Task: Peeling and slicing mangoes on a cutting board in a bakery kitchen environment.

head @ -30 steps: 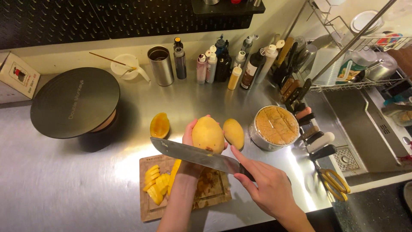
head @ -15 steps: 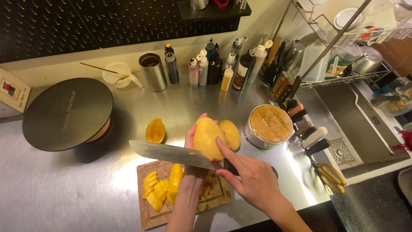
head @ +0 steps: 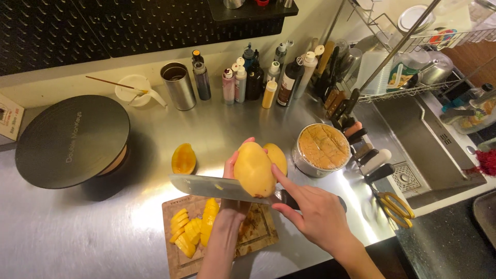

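A small white box [head: 9,120] with a red and dark label stands at the counter's far left edge, a colourful printed packet [head: 402,77] sits in the dish rack at right, and light labels wrap several bottles [head: 247,80] along the back wall.

Cutting board [head: 258,235] sits at the desk's [head: 77,232] near edge, mango slices [head: 192,230] on its 9 o'clock side. A mango half [head: 183,158] lies on the desk at 11 o'clock from the board, the cake tin [head: 320,149] at 1 o'clock, bottles [head: 243,82] along the wall behind. Sink [head: 423,139] off at 3 o'clock, scissors [head: 395,206] just before it.
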